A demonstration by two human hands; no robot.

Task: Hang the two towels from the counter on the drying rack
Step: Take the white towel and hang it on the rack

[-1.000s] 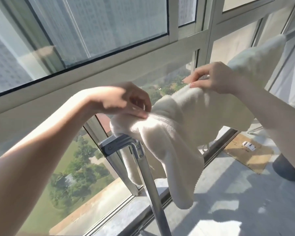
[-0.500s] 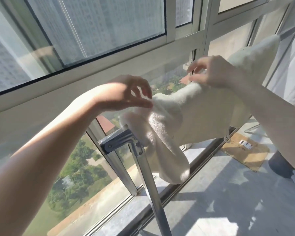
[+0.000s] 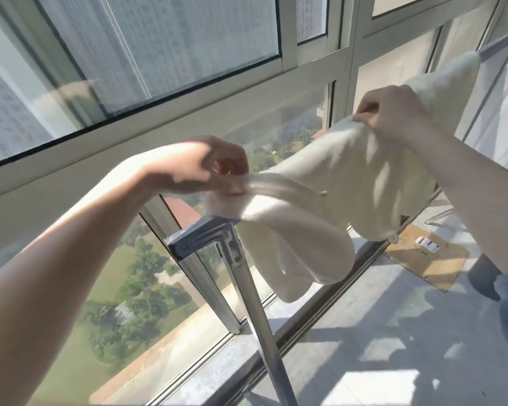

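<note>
A cream towel [image 3: 329, 183] lies draped over the top rail of the metal drying rack [image 3: 217, 238], its lower folds hanging beside the rack's upright leg. The left hand [image 3: 200, 168] pinches the towel's near end just above the rack's corner bracket. The right hand [image 3: 393, 112] pinches the upper edge farther along. Behind stands a window frame [image 3: 314, 65]; flattened cardboard [image 3: 428, 259] lies on the floor.

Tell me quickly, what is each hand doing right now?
Left hand: closed, pinching the near end of the white towel.
Right hand: closed, gripping the same towel's far end.
</note>
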